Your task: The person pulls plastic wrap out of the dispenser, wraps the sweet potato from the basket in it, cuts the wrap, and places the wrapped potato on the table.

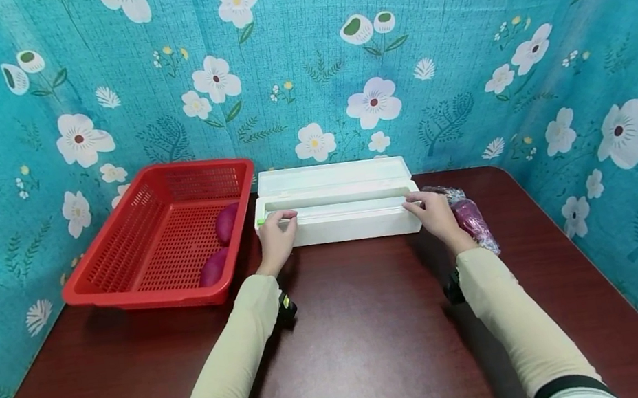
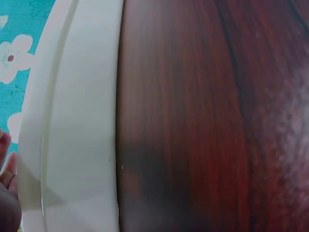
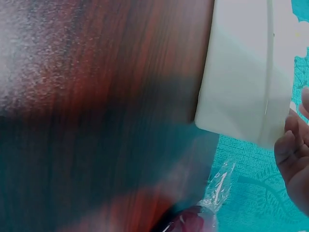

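A long white cling film box (image 1: pixel 355 227) stands at the back of the table with its lid (image 1: pixel 334 174) raised. A pale roll (image 1: pixel 351 206) lies inside it. At the box's left end my left hand (image 1: pixel 277 239) has thumb and fingers together in a pinch at the front rim. My right hand (image 1: pixel 435 214) pinches in the same way at the right end. Both seem to hold the edge of the clear film, which hardly shows. In the wrist views only part of the left hand (image 2: pixel 9 193) and right hand (image 3: pixel 294 150) appears, beside the white wall.
A red plastic basket (image 1: pixel 140 298) stands at the left with purple oval things (image 1: pixel 227 224) in it. Right of the box lies a purple thing wrapped in clear film (image 1: pixel 473 223). A floral curtain (image 1: pixel 296 56) hangs behind the dark wooden table (image 1: pixel 381 356).
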`<state>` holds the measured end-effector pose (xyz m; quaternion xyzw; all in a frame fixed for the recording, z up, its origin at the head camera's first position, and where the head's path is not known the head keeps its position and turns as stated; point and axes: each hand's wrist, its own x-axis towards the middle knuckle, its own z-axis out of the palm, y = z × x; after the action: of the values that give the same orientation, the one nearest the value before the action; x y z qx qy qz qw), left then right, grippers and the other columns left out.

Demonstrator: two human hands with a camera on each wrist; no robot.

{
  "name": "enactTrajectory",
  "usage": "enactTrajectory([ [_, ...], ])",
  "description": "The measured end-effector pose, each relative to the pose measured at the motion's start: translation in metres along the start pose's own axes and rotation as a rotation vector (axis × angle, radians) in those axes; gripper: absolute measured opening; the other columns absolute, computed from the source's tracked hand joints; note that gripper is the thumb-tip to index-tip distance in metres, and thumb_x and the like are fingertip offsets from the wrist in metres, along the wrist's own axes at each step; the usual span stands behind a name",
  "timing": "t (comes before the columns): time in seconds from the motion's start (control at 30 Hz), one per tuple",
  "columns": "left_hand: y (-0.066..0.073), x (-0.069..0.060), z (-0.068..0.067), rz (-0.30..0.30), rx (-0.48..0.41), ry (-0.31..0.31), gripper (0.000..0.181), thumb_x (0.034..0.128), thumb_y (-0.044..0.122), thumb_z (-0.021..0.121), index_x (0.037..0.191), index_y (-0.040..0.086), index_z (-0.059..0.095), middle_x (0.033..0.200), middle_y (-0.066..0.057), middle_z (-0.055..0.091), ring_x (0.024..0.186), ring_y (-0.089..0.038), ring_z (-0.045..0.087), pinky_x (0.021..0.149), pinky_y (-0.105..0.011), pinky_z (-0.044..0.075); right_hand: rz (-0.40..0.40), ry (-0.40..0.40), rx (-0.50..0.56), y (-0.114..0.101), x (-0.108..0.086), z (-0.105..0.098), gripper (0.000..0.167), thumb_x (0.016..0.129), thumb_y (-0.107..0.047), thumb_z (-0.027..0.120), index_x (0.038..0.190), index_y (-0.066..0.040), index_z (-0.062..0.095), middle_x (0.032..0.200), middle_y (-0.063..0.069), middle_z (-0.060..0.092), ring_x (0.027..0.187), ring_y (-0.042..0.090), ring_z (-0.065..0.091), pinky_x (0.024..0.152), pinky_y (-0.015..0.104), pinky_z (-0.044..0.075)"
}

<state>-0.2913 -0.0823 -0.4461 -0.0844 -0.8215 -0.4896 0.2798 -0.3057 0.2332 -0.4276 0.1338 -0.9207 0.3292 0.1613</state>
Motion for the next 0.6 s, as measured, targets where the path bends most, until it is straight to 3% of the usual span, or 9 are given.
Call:
enactTrajectory([
  [0.3, -0.0054, 0.0028, -0.0018, 0.045, 0.043, -0.015, 0.010, 0.0775, -0.002, 0.060, 0.084, -0.002, 0.067, 0.085, -0.013, 0.064, 0.089, -0.027, 0.056, 0.088, -0.045, 0.030, 0.028, -0.102, -0.151, -0.0049, 0.0042, 0.0015, 0.025, 0.086, -0.014, 0.060, 0.104, 0.003, 0.065, 0.102, 0.021, 0.061, 0.098, 0.035, 0.054, 0.083, 0.046, 0.041],
  [0.6, -0.0015, 0.0076, -0.0067, 0.019, 0.257, -0.171, 0.020, 0.0817, -0.003, 0.057, 0.100, -0.003, 0.064, 0.103, -0.014, 0.061, 0.103, -0.028, 0.051, 0.088, -0.052, 0.031, 0.064, -0.137, -0.216, -0.0072, 0.0059, 0.0027, 0.023, 0.087, -0.019, 0.059, 0.100, -0.003, 0.068, 0.102, 0.019, 0.062, 0.097, 0.035, 0.054, 0.080, 0.047, 0.041],
])
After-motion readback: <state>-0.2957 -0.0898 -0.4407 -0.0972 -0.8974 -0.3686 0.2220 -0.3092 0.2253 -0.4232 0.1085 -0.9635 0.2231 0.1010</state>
